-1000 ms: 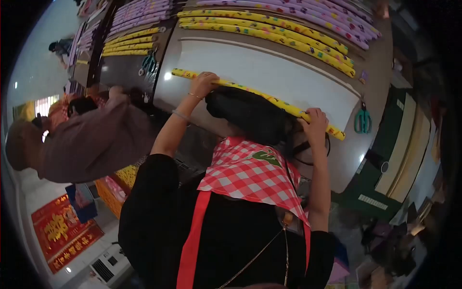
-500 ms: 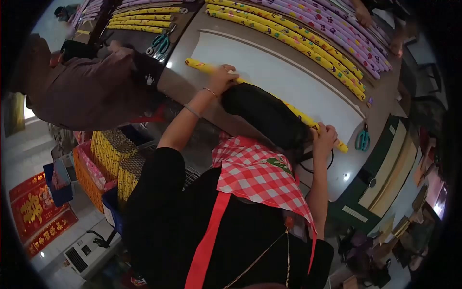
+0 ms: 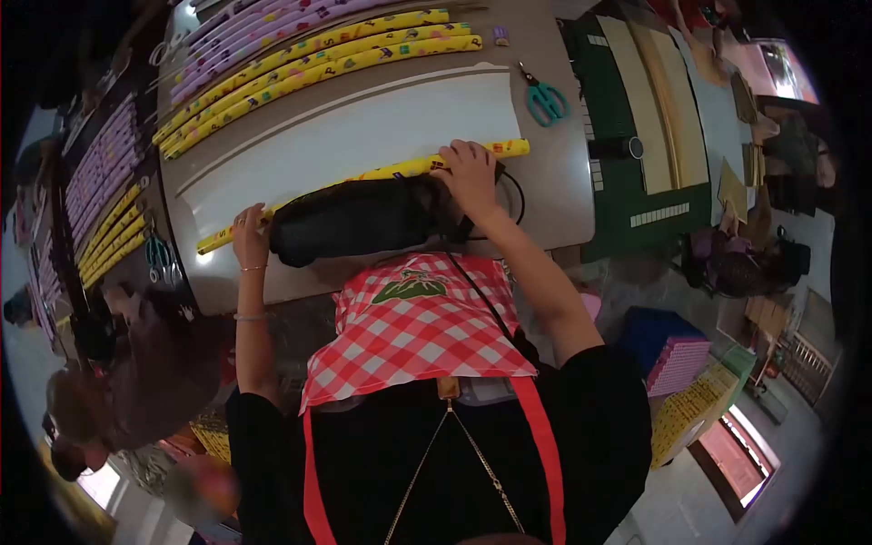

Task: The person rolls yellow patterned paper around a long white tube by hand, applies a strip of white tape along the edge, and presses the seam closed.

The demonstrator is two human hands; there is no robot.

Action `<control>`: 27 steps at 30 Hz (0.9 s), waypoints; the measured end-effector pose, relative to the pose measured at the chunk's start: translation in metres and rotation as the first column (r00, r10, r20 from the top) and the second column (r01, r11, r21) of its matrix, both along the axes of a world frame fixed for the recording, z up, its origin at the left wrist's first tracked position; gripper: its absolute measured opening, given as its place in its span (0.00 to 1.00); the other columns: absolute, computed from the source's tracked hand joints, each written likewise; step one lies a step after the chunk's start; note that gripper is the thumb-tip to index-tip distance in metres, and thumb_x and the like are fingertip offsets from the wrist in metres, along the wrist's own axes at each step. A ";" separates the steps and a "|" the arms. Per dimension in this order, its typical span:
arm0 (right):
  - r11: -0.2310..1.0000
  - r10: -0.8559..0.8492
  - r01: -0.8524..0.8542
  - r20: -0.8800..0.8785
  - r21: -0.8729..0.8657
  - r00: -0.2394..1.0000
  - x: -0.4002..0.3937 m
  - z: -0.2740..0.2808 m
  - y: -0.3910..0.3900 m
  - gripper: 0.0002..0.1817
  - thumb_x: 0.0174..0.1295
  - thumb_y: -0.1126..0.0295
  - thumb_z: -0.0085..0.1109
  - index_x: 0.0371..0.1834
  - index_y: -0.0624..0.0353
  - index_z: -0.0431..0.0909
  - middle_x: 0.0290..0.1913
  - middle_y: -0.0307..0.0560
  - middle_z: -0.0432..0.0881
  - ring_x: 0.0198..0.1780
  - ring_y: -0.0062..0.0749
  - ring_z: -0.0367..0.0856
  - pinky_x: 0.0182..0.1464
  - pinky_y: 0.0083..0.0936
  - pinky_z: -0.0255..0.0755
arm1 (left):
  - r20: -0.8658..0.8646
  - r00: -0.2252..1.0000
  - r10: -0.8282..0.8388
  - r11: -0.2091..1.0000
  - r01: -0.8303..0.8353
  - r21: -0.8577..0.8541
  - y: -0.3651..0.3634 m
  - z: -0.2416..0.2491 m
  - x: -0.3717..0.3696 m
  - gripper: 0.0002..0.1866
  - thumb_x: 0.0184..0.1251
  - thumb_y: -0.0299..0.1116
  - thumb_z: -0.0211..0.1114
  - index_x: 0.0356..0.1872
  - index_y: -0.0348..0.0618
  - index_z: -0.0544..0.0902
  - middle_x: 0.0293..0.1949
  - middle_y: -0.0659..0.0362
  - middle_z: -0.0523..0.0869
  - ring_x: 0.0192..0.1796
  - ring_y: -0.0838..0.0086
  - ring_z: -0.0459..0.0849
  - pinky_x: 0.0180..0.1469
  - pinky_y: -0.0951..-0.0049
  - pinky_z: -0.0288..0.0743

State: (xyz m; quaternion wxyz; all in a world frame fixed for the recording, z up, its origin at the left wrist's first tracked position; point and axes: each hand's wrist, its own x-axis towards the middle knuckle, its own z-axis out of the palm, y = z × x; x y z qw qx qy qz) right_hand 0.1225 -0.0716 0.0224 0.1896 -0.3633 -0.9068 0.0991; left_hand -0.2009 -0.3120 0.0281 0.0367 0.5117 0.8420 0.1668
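A long yellow patterned paper roll (image 3: 363, 174) lies across the near part of a white sheet (image 3: 363, 127) on the table. Near its left end, my left hand (image 3: 250, 238) has its fingers closed around it. My right hand (image 3: 470, 179) grips the roll close to its right end, fingers curled over the top. Between my arms, just in front of the roll, sits a black elongated bundle (image 3: 354, 221) that hides part of the roll's near side. A black cord (image 3: 518, 195) loops beside my right wrist.
Several finished yellow rolls (image 3: 327, 77) and purple rolls (image 3: 263, 41) lie along the table's far side. Teal-handled scissors (image 3: 546, 102) rest right of the sheet. A green cutting mat (image 3: 627, 207) covers the right end. Another person (image 3: 154, 363) is at my left.
My view has turned, so the table and roll now slant the other way. Both hands stay on the yellow roll, the left now closer to its left end.
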 end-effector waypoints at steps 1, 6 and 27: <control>1.000 0.009 -0.009 -0.003 -0.024 1.000 0.000 0.000 0.000 0.21 0.42 0.60 0.64 0.41 0.50 0.70 0.42 0.39 0.69 0.47 0.37 0.66 0.49 0.36 0.57 | -0.021 1.000 0.015 0.999 -0.014 0.032 0.000 -0.002 0.000 0.18 0.40 0.22 0.67 0.38 0.46 0.76 0.37 0.57 0.79 0.44 0.60 0.75 0.46 0.65 0.69; 0.997 0.008 -0.014 -0.075 -0.076 0.997 0.001 -0.001 0.000 0.19 0.44 0.60 0.62 0.40 0.51 0.72 0.42 0.39 0.70 0.48 0.36 0.67 0.50 0.36 0.58 | -0.051 0.999 -0.001 1.000 0.002 0.021 -0.003 -0.001 0.002 0.16 0.40 0.21 0.66 0.34 0.45 0.74 0.37 0.57 0.79 0.44 0.61 0.76 0.47 0.65 0.69; 0.994 -0.020 -0.002 -0.203 -0.108 0.979 -0.009 -0.014 0.012 0.21 0.51 0.51 0.54 0.37 0.56 0.69 0.38 0.42 0.70 0.44 0.32 0.68 0.49 0.29 0.57 | -0.171 0.959 -0.226 0.934 0.164 -0.317 -0.005 0.014 -0.018 0.16 0.54 0.27 0.59 0.46 0.46 0.79 0.36 0.54 0.76 0.39 0.61 0.74 0.43 0.65 0.68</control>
